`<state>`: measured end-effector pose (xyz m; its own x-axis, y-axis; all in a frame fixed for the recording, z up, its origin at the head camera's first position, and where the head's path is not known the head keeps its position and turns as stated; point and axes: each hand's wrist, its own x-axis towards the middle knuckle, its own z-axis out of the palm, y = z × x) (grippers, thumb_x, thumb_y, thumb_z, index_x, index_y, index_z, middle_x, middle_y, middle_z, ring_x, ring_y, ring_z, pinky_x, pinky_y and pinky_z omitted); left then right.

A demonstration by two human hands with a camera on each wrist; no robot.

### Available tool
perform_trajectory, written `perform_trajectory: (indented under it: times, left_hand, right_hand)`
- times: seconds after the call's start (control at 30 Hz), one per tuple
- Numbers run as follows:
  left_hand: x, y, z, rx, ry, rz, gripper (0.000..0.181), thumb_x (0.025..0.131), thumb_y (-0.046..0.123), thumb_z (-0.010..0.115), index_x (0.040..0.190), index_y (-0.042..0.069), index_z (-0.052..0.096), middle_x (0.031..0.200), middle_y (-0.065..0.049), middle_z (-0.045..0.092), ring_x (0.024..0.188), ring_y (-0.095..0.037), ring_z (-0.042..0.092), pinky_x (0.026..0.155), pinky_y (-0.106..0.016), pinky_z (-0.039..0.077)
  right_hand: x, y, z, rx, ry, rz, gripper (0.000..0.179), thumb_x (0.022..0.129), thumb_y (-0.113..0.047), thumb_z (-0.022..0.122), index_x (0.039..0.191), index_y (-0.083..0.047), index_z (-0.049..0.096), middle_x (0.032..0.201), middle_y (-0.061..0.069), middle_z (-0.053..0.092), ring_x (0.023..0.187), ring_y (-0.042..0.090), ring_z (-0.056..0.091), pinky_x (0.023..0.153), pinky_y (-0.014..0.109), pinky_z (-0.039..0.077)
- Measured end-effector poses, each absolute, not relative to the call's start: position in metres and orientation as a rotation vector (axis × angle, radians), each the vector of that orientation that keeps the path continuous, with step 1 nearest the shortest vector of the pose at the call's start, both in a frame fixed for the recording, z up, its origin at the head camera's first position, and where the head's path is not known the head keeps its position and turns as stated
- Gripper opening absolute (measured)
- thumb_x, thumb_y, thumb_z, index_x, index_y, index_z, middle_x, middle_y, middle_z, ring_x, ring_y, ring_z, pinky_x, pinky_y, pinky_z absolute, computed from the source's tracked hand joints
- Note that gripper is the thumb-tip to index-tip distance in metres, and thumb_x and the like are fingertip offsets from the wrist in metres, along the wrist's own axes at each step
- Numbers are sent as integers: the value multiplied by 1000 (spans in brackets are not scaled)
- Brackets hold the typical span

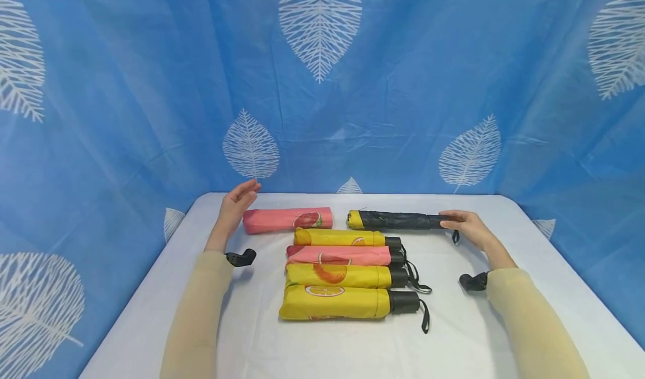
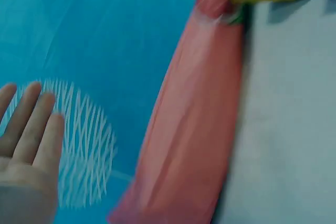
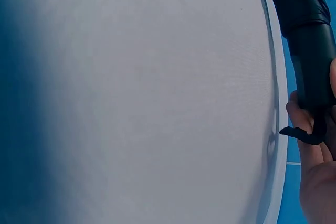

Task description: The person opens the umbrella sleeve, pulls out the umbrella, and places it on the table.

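A folded black umbrella (image 1: 398, 220) with a yellow end lies across the far part of the table. My right hand (image 1: 468, 226) grips its handle (image 3: 312, 66) between thumb and fingers, and the wrist strap (image 3: 307, 136) dangles by the palm. To its left is a pink umbrella sleeve (image 1: 274, 220) with a fruit print and no handle showing. My left hand (image 1: 239, 200) is raised beside the sleeve's left end, fingers extended and holding nothing. The left wrist view shows these straight fingers (image 2: 32, 124) apart from the pink sleeve (image 2: 189, 114).
Several folded umbrellas in fruit-print sleeves lie in a stacked row nearer me, among them a pink one (image 1: 347, 254) and a front yellow one (image 1: 335, 303). Their black handles point right, with straps trailing. A blue leaf-print curtain (image 1: 403, 88) surrounds the white table (image 1: 322, 351).
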<state>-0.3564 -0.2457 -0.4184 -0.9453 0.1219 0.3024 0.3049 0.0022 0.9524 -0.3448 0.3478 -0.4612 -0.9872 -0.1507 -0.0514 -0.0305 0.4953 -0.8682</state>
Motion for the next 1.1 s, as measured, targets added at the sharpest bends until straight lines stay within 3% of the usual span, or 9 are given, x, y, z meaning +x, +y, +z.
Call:
perform_trajectory:
  times: [0.23,0.5,0.7,0.9,1.1]
  left_hand:
    - [-345,-207,-424,-738,-2551,-1913,41,96,15,56,136,7,50,135,-18,49,123,-28,46,100,-41,38]
    - [-343,-178,-448,-926,-2729,-1836,47,94,19,60,138,7,49,135,-9,51,125,-24,45,100,-40,38]
    - [-345,-168,-458,-898,-2808,-1760,50,90,23,66,136,11,52,135,-4,52,123,-22,45,102,-40,37]
    - [-347,-162,-463,-901,-2903,-1676,50,90,22,66,137,12,51,138,-9,46,117,-25,45,100,-43,37]
    - [-349,-158,-465,-951,-2948,-1640,51,90,19,65,138,13,50,135,-10,47,110,-22,48,95,-38,42]
  right_hand:
    - [-346,348,-462,-215,2647,-1450,65,92,-32,63,137,8,41,139,33,36,126,48,34,99,58,31]
    - [-347,347,-464,-216,2669,-1378,62,92,-31,62,135,10,43,136,33,39,123,46,38,97,57,34]
    - [-344,346,-461,-218,2685,-1345,62,93,-31,62,136,10,42,136,33,39,124,47,37,98,58,32]
    - [-344,346,-462,-224,2697,-1326,64,92,-34,62,136,9,43,136,33,40,123,46,39,97,58,34]
    - [-345,347,-463,-214,2695,-1314,66,91,-36,62,136,8,43,136,32,40,123,46,38,97,57,34]
